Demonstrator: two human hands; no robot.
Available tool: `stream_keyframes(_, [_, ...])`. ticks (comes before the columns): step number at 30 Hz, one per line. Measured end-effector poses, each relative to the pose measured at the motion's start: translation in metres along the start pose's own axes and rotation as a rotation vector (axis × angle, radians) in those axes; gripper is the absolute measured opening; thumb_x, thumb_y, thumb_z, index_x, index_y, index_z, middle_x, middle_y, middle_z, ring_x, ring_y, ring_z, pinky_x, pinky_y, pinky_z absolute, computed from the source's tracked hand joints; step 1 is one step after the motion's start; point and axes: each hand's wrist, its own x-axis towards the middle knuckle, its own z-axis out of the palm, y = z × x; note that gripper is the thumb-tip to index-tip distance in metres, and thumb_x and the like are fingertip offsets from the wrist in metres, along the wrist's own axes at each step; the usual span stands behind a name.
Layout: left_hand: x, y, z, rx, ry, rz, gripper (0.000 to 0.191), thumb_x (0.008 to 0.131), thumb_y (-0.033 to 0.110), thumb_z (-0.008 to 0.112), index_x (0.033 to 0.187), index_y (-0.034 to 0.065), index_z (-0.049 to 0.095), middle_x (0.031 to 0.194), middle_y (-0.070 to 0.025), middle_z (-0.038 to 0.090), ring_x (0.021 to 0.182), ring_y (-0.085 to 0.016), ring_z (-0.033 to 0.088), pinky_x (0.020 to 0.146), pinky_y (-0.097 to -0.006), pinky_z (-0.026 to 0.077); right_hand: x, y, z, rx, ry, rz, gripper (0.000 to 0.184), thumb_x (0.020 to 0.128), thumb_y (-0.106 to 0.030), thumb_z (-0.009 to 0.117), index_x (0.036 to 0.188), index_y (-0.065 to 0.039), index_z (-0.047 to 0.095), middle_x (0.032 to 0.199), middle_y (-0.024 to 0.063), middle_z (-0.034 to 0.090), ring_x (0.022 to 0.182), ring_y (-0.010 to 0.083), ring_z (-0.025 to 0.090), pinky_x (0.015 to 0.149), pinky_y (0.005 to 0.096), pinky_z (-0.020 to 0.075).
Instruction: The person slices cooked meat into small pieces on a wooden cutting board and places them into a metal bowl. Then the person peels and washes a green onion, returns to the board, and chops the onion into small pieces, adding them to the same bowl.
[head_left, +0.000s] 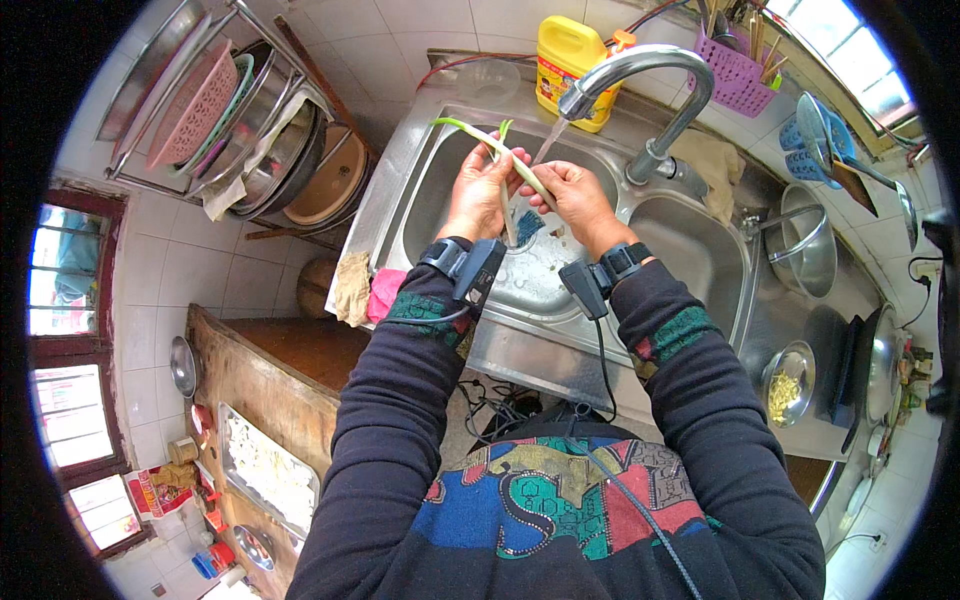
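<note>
Over the left basin of a stainless steel sink (555, 296), both hands hold green onion stalks. My left hand (480, 196) grips a stalk whose green leaf points to the upper left; another pale piece hangs down from this hand. The fingers of my right hand (576, 196) close on the thick white end of the green onion (517, 161). Just behind the hands, water runs from the chrome faucet (694, 82). In the basin near the drain lie a blue mesh piece (529, 226) and small scraps.
A yellow jug (574, 71) stands behind the sink. Cloths (386, 294) lie on its left edge. At right are a metal bowl of chopped yellowish food (789, 384) and a steel pot (802, 240). A tray of white pieces (270, 469) sits on the wooden table, lower left.
</note>
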Motion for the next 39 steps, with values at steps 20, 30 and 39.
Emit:
stream_keyframes(20, [-0.007, 0.000, 0.006, -0.073, 0.037, 0.048, 0.050, 0.100, 0.007, 0.061, 0.145, 0.0116, 0.040, 0.123, -0.0180, 0.062, 0.116, -0.030, 0.064, 0.100, -0.0437, 0.055, 0.001, -0.006, 0.011, -0.137, 0.179, -0.014, 0.018, 0.102, -0.022, 0.061, 0.103, -0.004, 0.065, 0.085, 0.0052, 0.072, 0.073, 0.0116, 0.066, 0.065, 0.0256, 0.0525])
stream_keyframes(30, [0.024, -0.006, 0.021, -0.204, 0.053, 0.149, 0.046, 0.103, 0.004, 0.054, 0.145, 0.0144, 0.037, 0.124, -0.0144, 0.058, 0.117, -0.028, 0.062, 0.104, -0.0446, 0.053, 0.014, 0.011, 0.009, -0.358, -0.042, -0.179, 0.034, 0.104, -0.038, 0.058, 0.107, -0.005, 0.061, 0.082, 0.0016, 0.066, 0.069, 0.0095, 0.061, 0.066, 0.0253, 0.0513])
stream_keyframes(39, [0.027, 0.009, 0.022, -0.300, 0.100, 0.159, 0.045, 0.102, 0.003, 0.054, 0.142, 0.0167, 0.039, 0.123, -0.0137, 0.057, 0.113, -0.028, 0.062, 0.103, -0.0450, 0.053, -0.011, 0.012, -0.018, -0.076, -0.056, 0.121, 0.036, 0.105, -0.041, 0.056, 0.098, -0.008, 0.065, 0.068, -0.0058, 0.050, 0.052, 0.0040, 0.043, 0.048, 0.0222, 0.0398])
